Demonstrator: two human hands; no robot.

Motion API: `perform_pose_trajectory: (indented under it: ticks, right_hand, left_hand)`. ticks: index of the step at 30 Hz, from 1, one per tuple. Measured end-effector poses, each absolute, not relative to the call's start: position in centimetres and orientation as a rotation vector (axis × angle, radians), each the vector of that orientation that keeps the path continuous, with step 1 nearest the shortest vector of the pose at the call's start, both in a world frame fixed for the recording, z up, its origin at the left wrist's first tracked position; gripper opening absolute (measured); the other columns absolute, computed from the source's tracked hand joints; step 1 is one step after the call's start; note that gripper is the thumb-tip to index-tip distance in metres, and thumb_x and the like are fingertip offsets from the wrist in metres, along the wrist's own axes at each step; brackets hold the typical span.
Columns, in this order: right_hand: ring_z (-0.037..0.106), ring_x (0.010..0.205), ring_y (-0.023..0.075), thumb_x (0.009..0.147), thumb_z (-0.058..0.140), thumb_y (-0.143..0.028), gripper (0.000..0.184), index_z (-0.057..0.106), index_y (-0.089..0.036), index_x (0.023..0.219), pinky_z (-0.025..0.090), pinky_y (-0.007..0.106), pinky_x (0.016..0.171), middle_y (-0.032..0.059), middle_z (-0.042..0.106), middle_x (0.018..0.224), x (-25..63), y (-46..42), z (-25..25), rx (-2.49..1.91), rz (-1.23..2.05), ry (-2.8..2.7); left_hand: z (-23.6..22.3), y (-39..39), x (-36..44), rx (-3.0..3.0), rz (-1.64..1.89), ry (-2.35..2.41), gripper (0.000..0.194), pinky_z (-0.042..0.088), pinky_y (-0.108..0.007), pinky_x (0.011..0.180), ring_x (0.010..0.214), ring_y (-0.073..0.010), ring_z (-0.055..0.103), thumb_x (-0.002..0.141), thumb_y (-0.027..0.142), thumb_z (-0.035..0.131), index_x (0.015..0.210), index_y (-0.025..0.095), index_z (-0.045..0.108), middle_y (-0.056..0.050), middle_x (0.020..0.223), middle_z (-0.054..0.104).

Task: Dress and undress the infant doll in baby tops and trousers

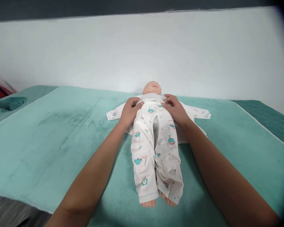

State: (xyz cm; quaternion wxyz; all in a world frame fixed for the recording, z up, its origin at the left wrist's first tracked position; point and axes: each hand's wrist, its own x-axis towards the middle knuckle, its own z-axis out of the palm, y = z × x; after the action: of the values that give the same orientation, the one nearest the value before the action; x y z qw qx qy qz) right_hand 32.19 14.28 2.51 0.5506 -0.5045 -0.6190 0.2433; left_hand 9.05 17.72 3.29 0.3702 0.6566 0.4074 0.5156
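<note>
Curled, your left hand (130, 111) and right hand (176, 109) touch the trousers (144, 145), any pinch unclear. You're apparently straightening them; next, tug evenly.

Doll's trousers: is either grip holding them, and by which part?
The left grip and right grip touch the trousers at opposite sides of the waist, thumbs on top; whether they pinch it cannot be told.

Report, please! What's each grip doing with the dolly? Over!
Left grip and right grip touching top of trousers. Doll on its back. Shirt spread beneath; nothing seen blocking either grip.
</note>
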Motion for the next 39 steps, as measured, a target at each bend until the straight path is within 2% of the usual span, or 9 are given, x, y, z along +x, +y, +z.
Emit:
perform_pose_trajectory:
  ticks: [3,6,10,13,15,22,28,33,39]
  right_hand:
    - [0.047,0.132,0.0261,0.081,0.070,-0.044,0.026,0.055,-0.023,0.084,0.034,0.044,0.110,0.0049,0.047,0.148,32.5,14.8,3.1,-1.116,0.700,-1.597]
    - [0.050,0.128,0.0258,0.084,0.067,-0.047,0.028,0.052,-0.023,0.081,0.036,0.044,0.107,0.0065,0.055,0.141,32.5,15.5,3.5,-1.060,0.759,-1.636]
    - [0.059,0.103,0.0226,0.086,0.062,-0.047,0.028,0.052,-0.022,0.078,0.043,0.037,0.090,0.0045,0.069,0.110,32.1,16.8,3.8,-1.181,0.638,-1.621]
    - [0.055,0.081,0.0200,0.088,0.055,-0.042,0.024,0.053,-0.022,0.074,0.040,0.033,0.076,0.0016,0.063,0.081,31.9,18.2,4.0,-1.408,0.451,-1.591]
    - [0.051,0.074,0.0191,0.088,0.053,-0.038,0.024,0.050,-0.022,0.071,0.037,0.033,0.071,0.0009,0.058,0.074,31.7,19.2,4.2,-1.527,0.355,-1.578]
    - [0.046,0.072,0.0193,0.090,0.052,-0.035,0.027,0.041,-0.023,0.069,0.034,0.033,0.069,0.0013,0.053,0.072,31.7,20.8,4.4,-1.691,0.312,-1.535]
    - [0.050,0.080,0.0189,0.088,0.056,-0.052,0.033,0.052,-0.022,0.077,0.041,0.032,0.074,0.0008,0.058,0.081,32.3,20.1,3.3,-1.430,0.553,-1.564]
    - [0.054,0.091,0.0223,0.088,0.053,-0.060,0.038,0.056,-0.023,0.082,0.042,0.035,0.084,0.0038,0.063,0.096,33.2,20.2,3.3,-1.433,0.576,-1.695]
    - [0.050,0.080,0.0229,0.092,0.046,-0.047,0.031,0.046,-0.024,0.072,0.038,0.036,0.077,0.0045,0.057,0.080,33.1,21.6,3.1,-1.532,0.277,-1.704]
  left_hand:
    - [4.2,17.7,9.2,1.817,1.225,1.037,0.016,0.042,-0.032,0.097,0.107,-0.0182,0.058,0.083,0.034,0.063,0.086,0.020,0.058,-0.004,0.122,0.064]
    - [4.6,18.2,9.1,1.830,1.138,1.010,0.017,0.042,-0.028,0.080,0.085,-0.0149,0.056,0.087,0.036,0.058,0.081,0.021,0.053,0.000,0.093,0.064]
    - [4.7,19.8,9.3,1.696,1.153,1.093,0.019,0.035,-0.025,0.063,0.063,-0.0120,0.043,0.087,0.035,0.057,0.076,0.022,0.051,0.003,0.068,0.047]
    - [4.7,21.2,10.0,1.599,1.190,1.223,0.021,0.035,-0.026,0.064,0.065,-0.0127,0.043,0.088,0.032,0.058,0.072,0.021,0.049,0.003,0.067,0.047]
    - [4.7,22.0,10.5,1.570,1.204,1.296,0.022,0.035,-0.027,0.066,0.068,-0.0135,0.044,0.089,0.031,0.057,0.071,0.020,0.048,0.002,0.069,0.049]
    - [4.5,23.3,11.7,1.700,1.139,1.451,0.024,0.037,-0.030,0.072,0.069,-0.0150,0.045,0.092,0.030,0.052,0.071,0.021,0.043,0.001,0.069,0.050]
    - [3.7,23.6,11.2,2.184,1.156,1.343,0.012,0.038,-0.035,0.088,0.098,-0.0228,0.052,0.089,0.028,0.054,0.080,0.022,0.050,-0.006,0.094,0.062]
    - [3.4,23.7,10.5,1.999,1.060,1.287,0.018,0.038,-0.033,0.079,0.077,-0.0191,0.052,0.092,0.036,0.050,0.079,0.023,0.049,-0.001,0.078,0.060]
    - [3.5,24.4,11.0,1.893,1.151,1.393,0.022,0.037,-0.032,0.073,0.072,-0.0179,0.048,0.092,0.032,0.052,0.073,0.022,0.047,-0.001,0.073,0.055]
